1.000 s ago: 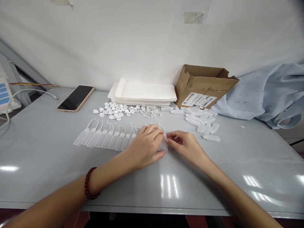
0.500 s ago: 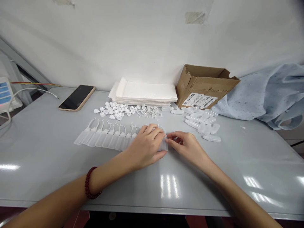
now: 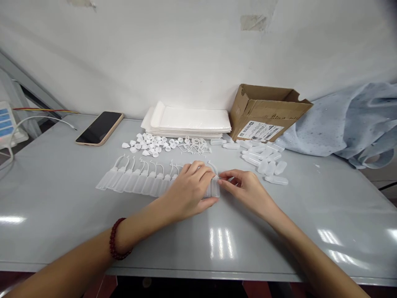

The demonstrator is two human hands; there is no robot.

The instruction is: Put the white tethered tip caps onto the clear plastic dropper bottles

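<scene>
Small translucent plastic bottles (image 3: pixel 133 181) lie side by side in a row, each with a thin white strap looping from its neck. The last bottle (image 3: pixel 215 188) is at the row's right end. My left hand (image 3: pixel 190 188) is curled over that end, fingers at the neck and thumb at the base. It hides part of the row. My right hand (image 3: pixel 243 188) comes from the other side, fingers bent in, with thumb and forefinger tips against the bottle's right edge near the neck.
Behind the row lie a pile of white caps (image 3: pixel 151 144) and tangled white straps (image 3: pixel 197 146). Loose bottles (image 3: pixel 266 156) are scattered at right, before a cardboard box (image 3: pixel 269 114) and blue cloth (image 3: pixel 338 120). White padded envelopes (image 3: pixel 192 119) are stacked behind; a phone (image 3: pixel 99 128) lies left.
The left hand has barely moved on the row. My right fingertips have shifted very slightly at the last bottle, which shows a little more between the hands.
</scene>
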